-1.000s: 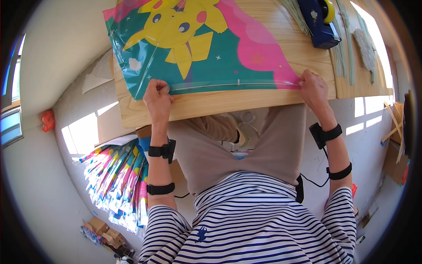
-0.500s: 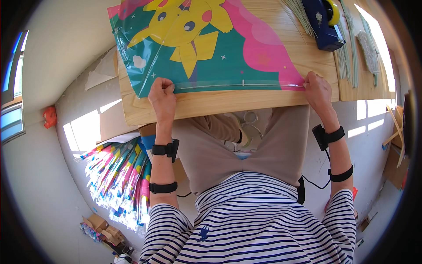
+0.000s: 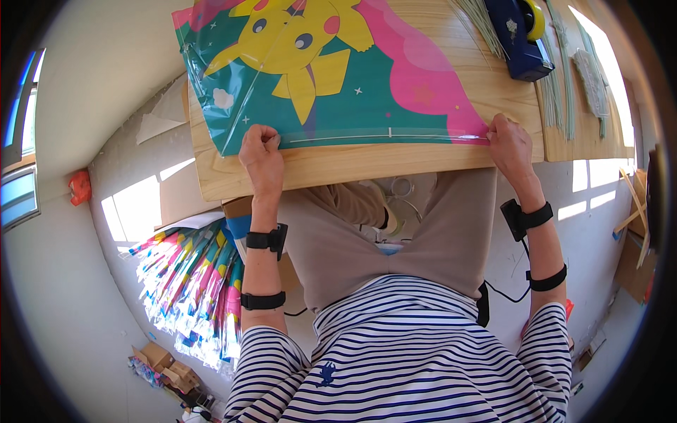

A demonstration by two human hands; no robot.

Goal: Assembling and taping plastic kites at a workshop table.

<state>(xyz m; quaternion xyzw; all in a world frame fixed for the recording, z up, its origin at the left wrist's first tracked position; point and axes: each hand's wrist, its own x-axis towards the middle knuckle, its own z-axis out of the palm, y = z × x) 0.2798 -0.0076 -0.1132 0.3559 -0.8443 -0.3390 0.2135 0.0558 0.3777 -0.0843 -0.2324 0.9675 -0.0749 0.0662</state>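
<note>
A glossy plastic sheet (image 3: 345, 106), teal and pink with a yellow cartoon figure, lies spread on the wooden table (image 3: 338, 161). Along its near edge runs a clear, shiny strip (image 3: 338, 135) with a thin white line and a small upright white mark. My left hand (image 3: 262, 161) is closed in a pinch at the strip's left part, thumb against curled fingers. At the pink right corner, my right hand (image 3: 510, 144) pinches the same edge. The edge between both hands looks straight and taut. Exactly what sits between the fingertips is hidden.
A dark blue tape dispenser (image 3: 522, 49) with a yellow roll stands at the far right. Thin pale sticks (image 3: 474, 25) lie around it, beside a clear plastic packet (image 3: 591, 83). Many colourful wrapped bundles (image 3: 194, 289) are piled low at the left.
My left hand has shifted very slightly to the right. Both hands keep their pinch on the sheet's near edge, and the sheet lies as before.
</note>
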